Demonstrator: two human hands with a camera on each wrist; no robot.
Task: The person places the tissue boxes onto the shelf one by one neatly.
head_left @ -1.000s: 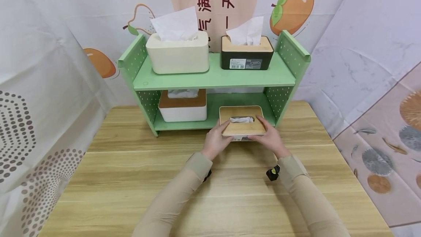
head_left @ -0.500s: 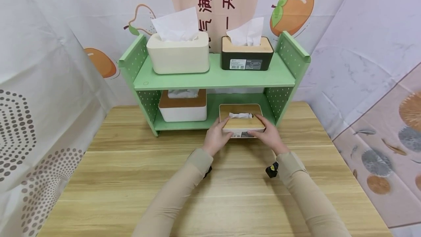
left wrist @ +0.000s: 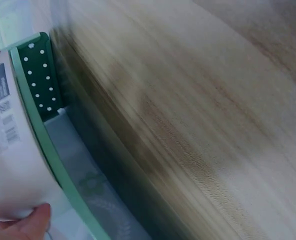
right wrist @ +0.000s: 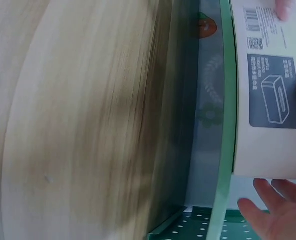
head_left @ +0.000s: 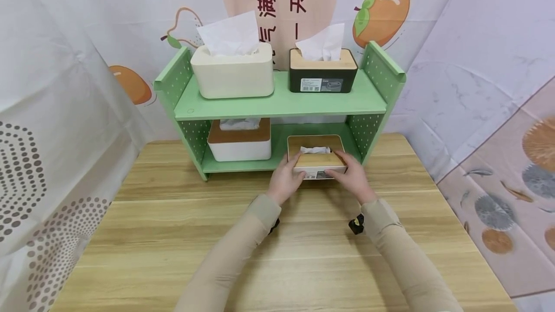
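In the head view a tissue box (head_left: 318,159) with a bamboo lid and white body is at the right of the lower shelf, its front projecting past the shelf edge. My left hand (head_left: 284,180) holds its left end, and my right hand (head_left: 352,177) holds the other; both thumbs lie on the labelled front. White tissue (head_left: 315,149) shows in the lid slot. In the right wrist view, the right hand's fingers (right wrist: 268,205) spread at the box end. The left wrist view catches the left hand's fingertips (left wrist: 38,220) against the box's lower corner.
The green two-tier rack (head_left: 282,105) has perforated side panels. To the left on its lower shelf stands a white tissue box with a brown lid (head_left: 240,149). A cream tissue box (head_left: 232,76) and a black one (head_left: 321,81) occupy the top. Wooden tabletop (head_left: 173,235) extends in front.
Both hands have pushed the bamboo-lidded tissue box slightly back toward the shelf, and more of its front face shows. The other boxes have stayed put.
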